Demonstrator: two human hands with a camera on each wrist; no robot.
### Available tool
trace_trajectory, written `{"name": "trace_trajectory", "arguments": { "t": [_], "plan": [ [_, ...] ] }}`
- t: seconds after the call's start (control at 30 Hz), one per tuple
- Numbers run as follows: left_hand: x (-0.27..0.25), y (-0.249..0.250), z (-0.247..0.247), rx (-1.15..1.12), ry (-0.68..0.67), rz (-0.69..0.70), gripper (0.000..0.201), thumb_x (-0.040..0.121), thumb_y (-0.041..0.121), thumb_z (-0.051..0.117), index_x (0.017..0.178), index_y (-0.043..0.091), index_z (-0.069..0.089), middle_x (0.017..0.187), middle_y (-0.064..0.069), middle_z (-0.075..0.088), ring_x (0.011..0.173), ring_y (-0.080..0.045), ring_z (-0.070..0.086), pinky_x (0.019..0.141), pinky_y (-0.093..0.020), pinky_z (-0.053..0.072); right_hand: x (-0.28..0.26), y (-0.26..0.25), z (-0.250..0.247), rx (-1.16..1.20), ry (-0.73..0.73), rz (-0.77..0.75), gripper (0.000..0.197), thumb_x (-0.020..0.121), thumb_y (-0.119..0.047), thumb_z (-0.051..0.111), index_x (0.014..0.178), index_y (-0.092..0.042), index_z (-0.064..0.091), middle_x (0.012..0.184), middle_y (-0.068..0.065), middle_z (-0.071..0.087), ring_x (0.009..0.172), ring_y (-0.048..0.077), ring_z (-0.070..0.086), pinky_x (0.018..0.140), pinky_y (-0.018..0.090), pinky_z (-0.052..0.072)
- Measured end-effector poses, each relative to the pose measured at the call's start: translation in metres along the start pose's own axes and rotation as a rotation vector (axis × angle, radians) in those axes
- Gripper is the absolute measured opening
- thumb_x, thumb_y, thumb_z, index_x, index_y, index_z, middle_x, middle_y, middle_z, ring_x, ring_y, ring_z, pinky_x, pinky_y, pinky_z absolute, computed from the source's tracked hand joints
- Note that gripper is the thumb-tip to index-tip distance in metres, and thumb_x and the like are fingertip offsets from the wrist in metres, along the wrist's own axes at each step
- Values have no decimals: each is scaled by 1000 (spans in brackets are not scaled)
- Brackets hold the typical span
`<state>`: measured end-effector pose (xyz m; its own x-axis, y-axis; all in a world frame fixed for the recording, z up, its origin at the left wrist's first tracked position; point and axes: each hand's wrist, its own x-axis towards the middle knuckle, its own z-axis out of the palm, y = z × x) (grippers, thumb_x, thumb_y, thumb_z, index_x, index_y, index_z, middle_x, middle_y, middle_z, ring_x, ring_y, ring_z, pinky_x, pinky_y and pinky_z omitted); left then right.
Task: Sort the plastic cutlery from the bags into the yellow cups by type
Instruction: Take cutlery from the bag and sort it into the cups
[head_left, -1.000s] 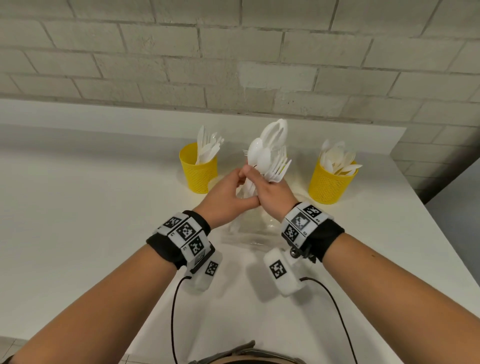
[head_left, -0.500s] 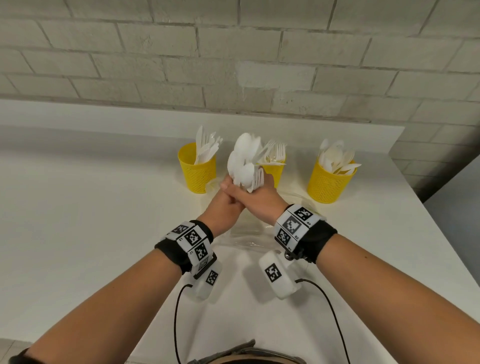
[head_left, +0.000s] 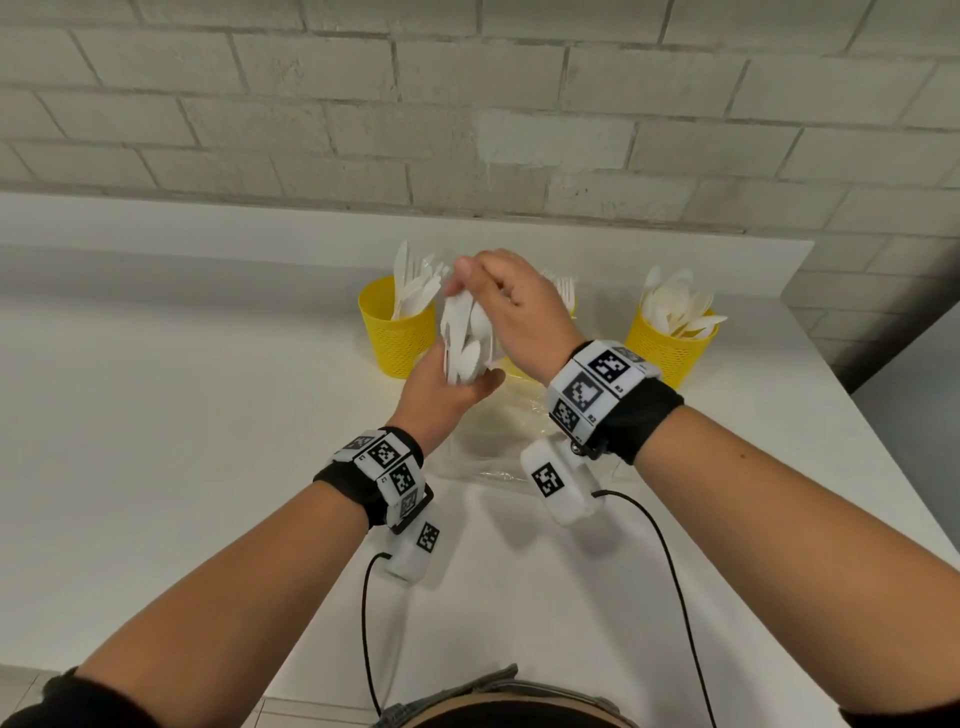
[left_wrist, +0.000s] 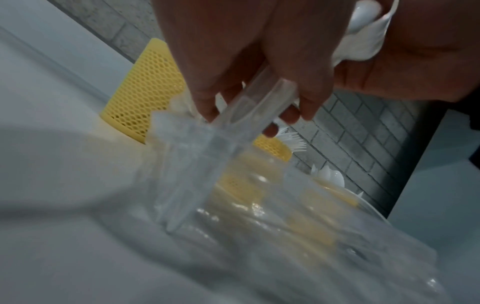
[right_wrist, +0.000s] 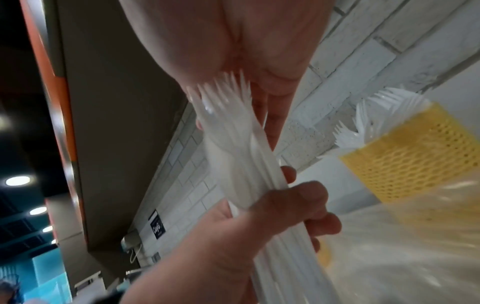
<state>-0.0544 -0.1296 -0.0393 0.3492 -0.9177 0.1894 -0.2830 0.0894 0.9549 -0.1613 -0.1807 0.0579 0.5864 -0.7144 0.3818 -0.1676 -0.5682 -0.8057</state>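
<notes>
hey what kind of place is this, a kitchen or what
Probably a canteen or shared indoor space, not clearly a kitchen: a plain white counter against a painted brick wall, yellow mesh cups of plastic cutlery, and recessed ceiling lights beyond.

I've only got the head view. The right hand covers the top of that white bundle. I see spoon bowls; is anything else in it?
Observer: Yes. The right wrist view shows fork tines fanned out under the right hand, so the bundle is mixed.
Operator: Where does the left hand hold it?
Observer: Lower down. The left hand has its fingers and thumb wrapped round the handles.
Operator: Is the bag clear of that hand?
Observer: It seems not. In the left wrist view a fold of the clear bag runs up between the left fingers, and the rest hangs down to the table.
</notes>
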Motion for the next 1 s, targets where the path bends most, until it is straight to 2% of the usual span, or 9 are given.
{"name": "trace_trajectory", "arguments": {
  "t": [0.1, 0.23, 0.37, 0.47, 0.57, 0.67, 0.77, 0.83, 1.0],
  "plan": [
    [-4, -5, -5, 97, -62, -44, 42, 76, 18, 78, 112, 19, 57, 102, -1, 68, 94, -20, 64, 81, -36, 51, -9, 15, 10, -6, -154, 130, 34, 102, -31, 34, 86, -16, 61, 96, 3, 53, 91, 3, 48, 84, 19, 34],
    [-7, -7, -8, 202, -158, -70, 34, 80, 17, 75, 108, 16, 56, 93, 1, 64, 83, -14, 58, 65, -12, 43, -17, 26, 14, 23, -247, 208, 32, 102, -22, 34, 112, -7, 60, 116, 9, 56, 108, 12, 48, 83, 8, 34],
    [-5, -2, -10, 181, -151, -49, 27, 83, 19, 72, 103, 19, 55, 89, 5, 59, 79, -8, 54, 69, -15, 41, -17, 19, 5, 136, -204, 223, 35, 102, -33, 31, 120, -20, 59, 115, -6, 59, 109, 6, 52, 91, 18, 38],
    [1, 1, -11, 155, -95, -3, 29, 83, 16, 72, 104, 20, 54, 86, 11, 58, 76, 0, 53, 66, -8, 41, -16, 15, -1, 165, -210, 204, 34, 102, -31, 35, 122, -23, 60, 119, -11, 59, 109, -1, 51, 93, 14, 37],
    [4, -1, -11, 325, -227, -63, 19, 84, 17, 70, 95, 14, 55, 79, 4, 57, 71, -12, 51, 56, -7, 38, -19, 19, -2, 38, -332, 263, 40, 103, -31, 29, 135, -20, 50, 140, -3, 49, 124, 5, 43, 96, 14, 28],
    [3, -1, -12, 409, -355, -94, 21, 88, 19, 66, 105, 12, 56, 90, -2, 58, 80, -16, 52, 59, -9, 37, -24, 24, -2, 28, -425, 385, 51, 101, -47, 18, 142, -26, 41, 150, -6, 38, 138, 9, 32, 102, 19, 19],
    [3, 4, -13, 320, -336, -76, 20, 88, 16, 65, 104, 19, 53, 85, 5, 57, 78, -11, 53, 65, -13, 39, -22, 24, -3, 122, -286, 381, 56, 99, -50, 18, 142, -22, 41, 146, -3, 44, 137, 11, 36, 115, 31, 23],
    [5, 12, -13, 146, -276, -96, 13, 89, 12, 64, 96, 16, 55, 79, 5, 61, 73, -9, 61, 71, -17, 46, -18, 20, -6, 154, -143, 339, 52, 100, -47, 20, 138, -21, 45, 134, -4, 52, 129, 11, 44, 114, 38, 30],
    [14, 40, -18, -120, -133, -69, 7, 92, 10, 60, 96, 6, 56, 70, -4, 58, 57, -16, 61, 62, -26, 54, -11, 7, -12, 324, 67, 306, 23, 97, -24, 46, 119, -20, 50, 102, -7, 51, 91, 7, 53, 81, 26, 45]
  ]
}}
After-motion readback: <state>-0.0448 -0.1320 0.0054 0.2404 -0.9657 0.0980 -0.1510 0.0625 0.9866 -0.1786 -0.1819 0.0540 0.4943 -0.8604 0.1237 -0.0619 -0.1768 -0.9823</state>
